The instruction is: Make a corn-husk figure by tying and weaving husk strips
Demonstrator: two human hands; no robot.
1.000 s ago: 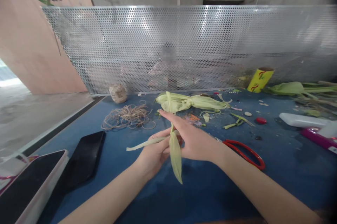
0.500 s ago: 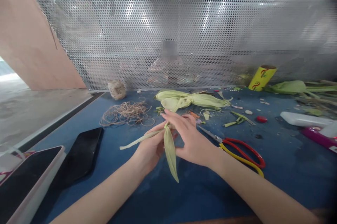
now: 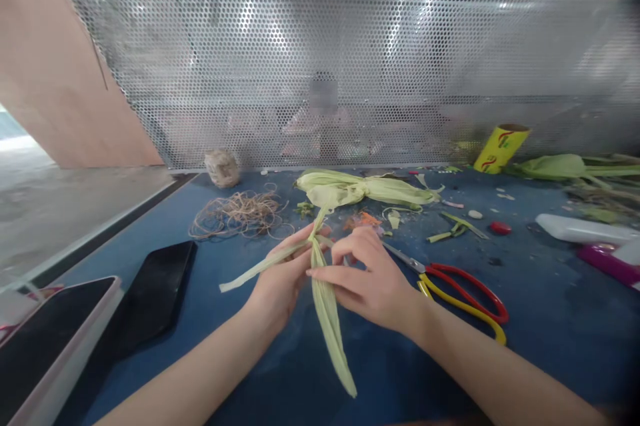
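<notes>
A pale green corn husk [image 3: 327,309], tied or knotted near its top, hangs between my hands over the table. My left hand [image 3: 283,276] is closed around its knotted part, with one narrow strip sticking out to the left. My right hand [image 3: 373,273] pinches the long hanging strip just below the knot, its other fingers curled. Part of the grip is hidden behind the husk. Beyond my hands lies a larger bundle of husks [image 3: 395,189]. Scissors [image 3: 450,286] with red and yellow handles rest by my right wrist.
Tangled twine [image 3: 240,213] and a whitish lump [image 3: 221,168] lie back left. Two phones, one black [image 3: 163,279], one light-edged [image 3: 55,339], are at left. A yellow tube [image 3: 501,148] leans near the perforated metal screen [image 3: 225,79]; a person sits beyond it. Husk scraps [image 3: 457,229] lie right.
My right hand has moved down and right from the knot onto the hanging strip. That strip now looks longer and reaches lower right. My left hand keeps its place.
</notes>
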